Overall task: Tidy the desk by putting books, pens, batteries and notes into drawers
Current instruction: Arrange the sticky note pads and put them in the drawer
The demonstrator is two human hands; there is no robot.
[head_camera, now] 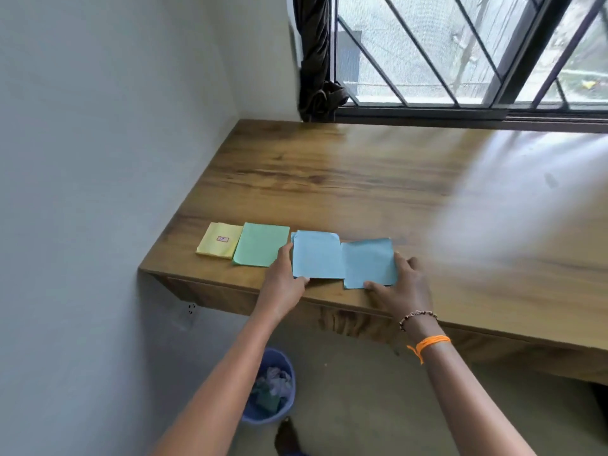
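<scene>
So we've got two light-blue paper note stacks (342, 260) side by side at the wooden table (362, 179) front edge, row running left-right. Our left hand (284, 274) pinches the left stack's outer edge, right hand (399, 281) pinches the right's, each equally near.

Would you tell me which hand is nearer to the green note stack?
Left. The left hand lies on the green note stack's right edge; the right hand is beyond both blue stacks.
</scene>
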